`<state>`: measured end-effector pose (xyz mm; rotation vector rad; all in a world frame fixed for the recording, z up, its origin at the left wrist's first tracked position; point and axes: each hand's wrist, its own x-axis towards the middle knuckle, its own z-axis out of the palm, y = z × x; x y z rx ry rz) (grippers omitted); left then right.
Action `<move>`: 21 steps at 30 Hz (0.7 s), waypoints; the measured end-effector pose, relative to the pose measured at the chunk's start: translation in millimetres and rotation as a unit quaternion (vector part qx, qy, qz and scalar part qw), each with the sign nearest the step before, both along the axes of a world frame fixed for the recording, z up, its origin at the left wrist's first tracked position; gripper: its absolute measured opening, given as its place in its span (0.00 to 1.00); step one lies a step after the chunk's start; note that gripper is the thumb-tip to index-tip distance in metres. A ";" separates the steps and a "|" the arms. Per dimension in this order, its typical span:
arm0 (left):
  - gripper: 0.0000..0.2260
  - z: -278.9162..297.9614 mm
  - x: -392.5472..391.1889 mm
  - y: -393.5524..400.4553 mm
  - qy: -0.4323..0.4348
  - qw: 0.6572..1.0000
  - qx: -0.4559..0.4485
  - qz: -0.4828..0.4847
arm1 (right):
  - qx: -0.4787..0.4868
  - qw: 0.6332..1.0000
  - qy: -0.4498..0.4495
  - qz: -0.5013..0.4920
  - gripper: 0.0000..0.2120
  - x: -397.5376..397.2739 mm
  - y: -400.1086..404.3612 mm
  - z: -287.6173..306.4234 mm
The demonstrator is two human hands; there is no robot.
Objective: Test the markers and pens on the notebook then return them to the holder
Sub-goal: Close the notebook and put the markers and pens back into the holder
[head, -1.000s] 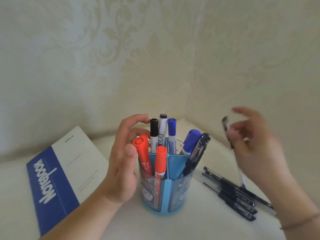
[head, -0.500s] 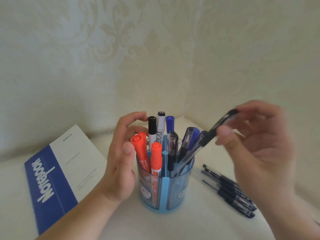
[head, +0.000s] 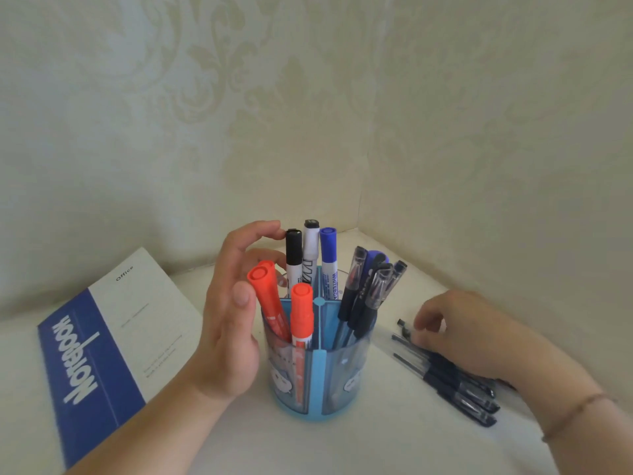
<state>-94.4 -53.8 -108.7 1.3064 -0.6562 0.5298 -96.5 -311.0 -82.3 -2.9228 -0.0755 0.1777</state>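
Pens (head: 455, 382) lie loose at lower right, long axes slanting toward the corner, under the right hand (head: 459, 330), fingers curled, grip unclear; left hand (head: 233, 323) cups the holder (head: 318, 382) loosely

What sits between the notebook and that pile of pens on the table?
In the head view, the left hand and blue holder stand between the notebook and the loose pens.

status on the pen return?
Left hand steadying holder. Right hand down on loose pens, grip unclear. Notebook closed. Nothing blocking.
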 end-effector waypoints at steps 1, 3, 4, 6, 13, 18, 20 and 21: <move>0.39 0.0 0.0 0.0 -0.002 1.000 0.001 -0.001 | 0.003 1.000 0.001 -0.008 0.06 -1.0 1.4 0.5; 0.38 -0.1 0.1 -0.2 -0.003 1.000 0.001 0.000 | -0.006 1.000 -0.006 -0.016 0.07 -1.0 2.5 -1.2; 0.38 0.0 0.1 -0.4 -0.003 1.000 0.001 0.000 | -0.013 1.000 -0.006 -0.019 0.08 -0.7 2.8 -3.4; 0.37 -0.3 0.3 -0.6 -0.004 1.000 -0.001 0.002 | -0.016 1.000 -0.013 -0.021 0.09 -0.3 3.8 -6.7; 0.37 -0.2 -0.8 0.0 0.002 1.000 0.004 0.005 | 0.386 0.814 -0.433 -0.008 0.14 -10.5 8.6 26.5; 0.38 -1.6 0.1 0.8 0.002 1.000 0.005 0.005 | 0.703 0.593 -0.391 0.017 0.17 -17.8 4.7 35.2; 0.39 -2.0 0.7 0.1 0.001 1.000 0.005 0.005 | 0.715 0.616 -0.330 -0.022 0.19 -11.4 5.0 30.7; 0.39 -1.9 0.8 0.0 0.002 1.000 0.003 0.002 | 0.704 0.639 -0.306 -0.043 0.19 -8.3 6.1 27.5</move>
